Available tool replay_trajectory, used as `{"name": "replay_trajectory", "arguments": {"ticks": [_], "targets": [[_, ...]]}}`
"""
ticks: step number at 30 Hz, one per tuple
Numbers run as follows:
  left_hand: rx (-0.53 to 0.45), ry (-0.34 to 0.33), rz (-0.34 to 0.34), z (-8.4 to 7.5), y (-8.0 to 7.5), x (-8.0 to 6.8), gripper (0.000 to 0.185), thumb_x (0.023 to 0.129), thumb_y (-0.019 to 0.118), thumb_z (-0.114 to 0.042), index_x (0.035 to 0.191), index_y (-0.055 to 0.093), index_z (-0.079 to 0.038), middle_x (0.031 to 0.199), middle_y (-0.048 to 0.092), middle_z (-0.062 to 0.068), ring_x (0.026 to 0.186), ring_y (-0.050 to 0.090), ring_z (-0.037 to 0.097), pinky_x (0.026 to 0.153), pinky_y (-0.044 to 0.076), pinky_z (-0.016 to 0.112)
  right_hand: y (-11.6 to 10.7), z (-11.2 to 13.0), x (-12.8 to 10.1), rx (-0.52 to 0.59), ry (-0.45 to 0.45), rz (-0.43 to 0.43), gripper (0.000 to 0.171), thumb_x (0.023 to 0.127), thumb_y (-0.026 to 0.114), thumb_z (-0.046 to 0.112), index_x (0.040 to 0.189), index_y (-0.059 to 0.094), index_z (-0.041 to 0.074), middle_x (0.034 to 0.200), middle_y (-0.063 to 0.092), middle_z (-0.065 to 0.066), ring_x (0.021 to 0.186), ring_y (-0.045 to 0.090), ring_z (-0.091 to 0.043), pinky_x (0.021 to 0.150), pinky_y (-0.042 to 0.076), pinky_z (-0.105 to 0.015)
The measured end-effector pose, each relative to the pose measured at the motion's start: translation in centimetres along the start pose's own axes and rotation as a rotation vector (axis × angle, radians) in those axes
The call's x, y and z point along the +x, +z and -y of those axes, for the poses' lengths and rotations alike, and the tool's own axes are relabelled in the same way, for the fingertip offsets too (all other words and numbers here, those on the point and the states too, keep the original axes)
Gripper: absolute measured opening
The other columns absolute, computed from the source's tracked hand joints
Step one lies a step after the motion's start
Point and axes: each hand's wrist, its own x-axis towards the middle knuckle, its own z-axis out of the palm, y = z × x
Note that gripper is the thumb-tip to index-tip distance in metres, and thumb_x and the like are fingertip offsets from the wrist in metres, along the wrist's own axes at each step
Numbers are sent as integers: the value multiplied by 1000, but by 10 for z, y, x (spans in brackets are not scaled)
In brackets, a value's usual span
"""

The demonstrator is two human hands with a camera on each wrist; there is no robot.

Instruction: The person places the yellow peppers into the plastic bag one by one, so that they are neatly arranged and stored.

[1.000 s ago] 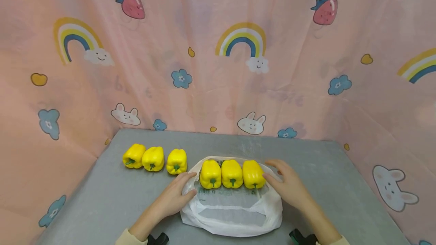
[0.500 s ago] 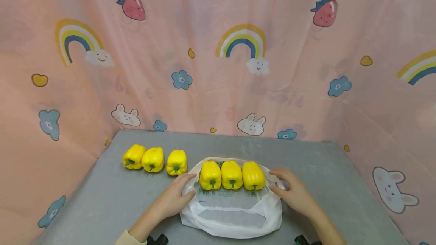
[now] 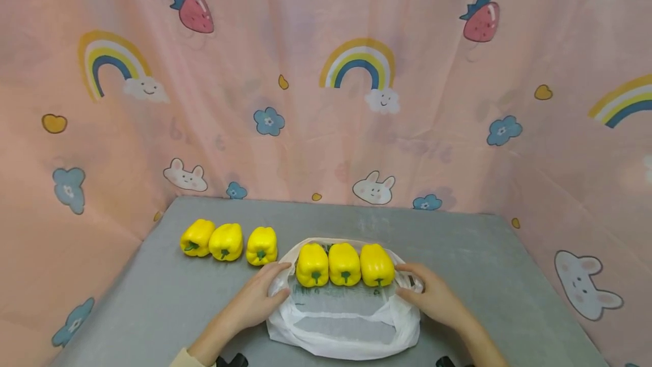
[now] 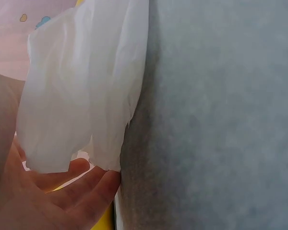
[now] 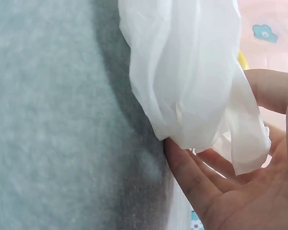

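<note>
The person's left hand [image 3: 260,298] and right hand [image 3: 430,298] lie at either side of a white plastic bag [image 3: 346,327] spread flat on the grey desk [image 3: 153,310]. Each grip rests on the bag's rim rather than clenching it: in the left wrist view the fingers [image 4: 86,191] lie nearly straight under a loose flap of film, and in the right wrist view the fingers [image 5: 192,182] are likewise extended beneath a bunched fold, thumb arched over it. Whether either thumb actually pinches the plastic cannot be told for certain.

Between the two hands, three yellow bell peppers [image 3: 344,264] sit side by side, touching, stems toward the person, on the far part of the bag. Beyond the left hand's fingertips and further to its outer side, three more yellow bell peppers [image 3: 226,241] stand in a row on the bare desk, the nearest one just beside that hand.

To handle the bag well from here, both hands would likely need to take hold of the film evenly, since the plastic is thin and slack and a lopsided pull could roll the row of peppers off. Keeping the grips low and symmetrical looks the safest course.

A pink cartoon-print cloth [image 3: 326,101] hangs behind and to both sides.
</note>
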Motion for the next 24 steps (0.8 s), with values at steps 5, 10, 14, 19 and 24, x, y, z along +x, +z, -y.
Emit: {"name": "replay_trajectory", "arguments": {"ticks": [5, 10, 14, 19, 24], "targets": [[-9, 11, -2, 0, -1, -2, 50, 98, 67, -23, 145, 54, -10, 149, 49, 13, 139, 43, 38, 112, 34, 62, 2, 1, 0, -4, 18, 12, 53, 92, 76, 32, 138, 61, 9, 145, 53, -19, 136, 45, -46, 104, 40, -68], [-14, 36, -40, -3, -4, -1, 49, 98, 67, -18, 144, 54, -8, 148, 50, 14, 134, 49, 34, 107, 43, 57, 2, 0, 1, -2, 19, 19, 53, 93, 74, 32, 138, 60, 8, 145, 52, -21, 135, 45, -47, 102, 42, -69], [6, 69, -72, -6, -11, -1, 46, 98, 67, -15, 142, 57, -7, 145, 53, 11, 117, 58, 22, 91, 53, 41, 1, -2, 1, -8, 24, 17, 53, 94, 74, 33, 138, 60, 8, 144, 53, -22, 134, 46, -47, 103, 41, -69], [-5, 80, -114, -9, -18, -1, 40, 98, 68, -14, 137, 61, -9, 139, 59, 7, 111, 61, 22, 89, 55, 36, 2, -3, 3, -17, 27, 12, 53, 93, 74, 33, 138, 61, 7, 144, 53, -21, 134, 46, -46, 104, 39, -69], [-41, 137, -223, -12, -26, -3, 33, 96, 69, -5, 129, 66, -5, 127, 66, 10, 113, 64, 31, 85, 59, 34, 4, -2, 4, -24, 21, 10, 53, 94, 74, 33, 138, 60, 7, 144, 53, -22, 135, 45, -47, 105, 37, -69]]}}
